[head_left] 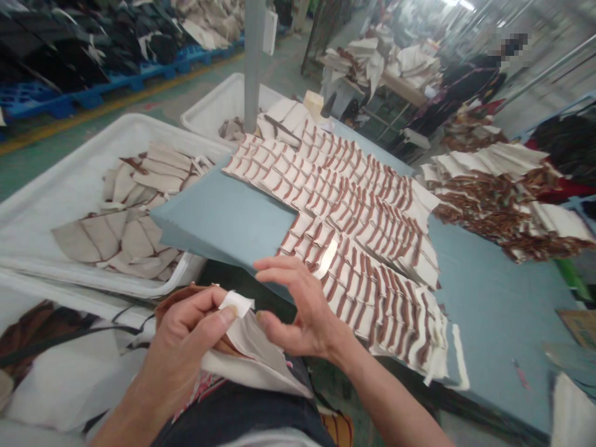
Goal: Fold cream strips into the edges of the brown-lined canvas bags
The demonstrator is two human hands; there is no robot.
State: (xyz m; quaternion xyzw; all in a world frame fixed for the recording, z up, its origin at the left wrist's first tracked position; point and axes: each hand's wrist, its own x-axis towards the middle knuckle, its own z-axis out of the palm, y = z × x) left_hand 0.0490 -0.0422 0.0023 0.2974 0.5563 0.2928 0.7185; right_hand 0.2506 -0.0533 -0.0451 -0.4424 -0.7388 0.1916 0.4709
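My left hand (186, 335) is closed in a pinch on a small white tab (237, 304) at the edge of a fabric piece (261, 347), which is off-white with brown parts and hangs over my lap. Just to the right, my right hand (302, 304) is held with fingers curved and apart, with nothing in it. It hovers beside the fabric and near the table's front edge. Beyond it, overlapping rows of cream fabric pieces with brown edges (344, 192) cover the blue-grey table (251, 217). A pale strip (327, 257) lies on the front row.
At the left stand white plastic bins (41, 180) with loose fabric pieces (135, 236). A grey post (252, 62) rises behind the table. Stacked brown and cream pieces (493, 192) sit at the table's right. Another person (465, 87) is farther back.
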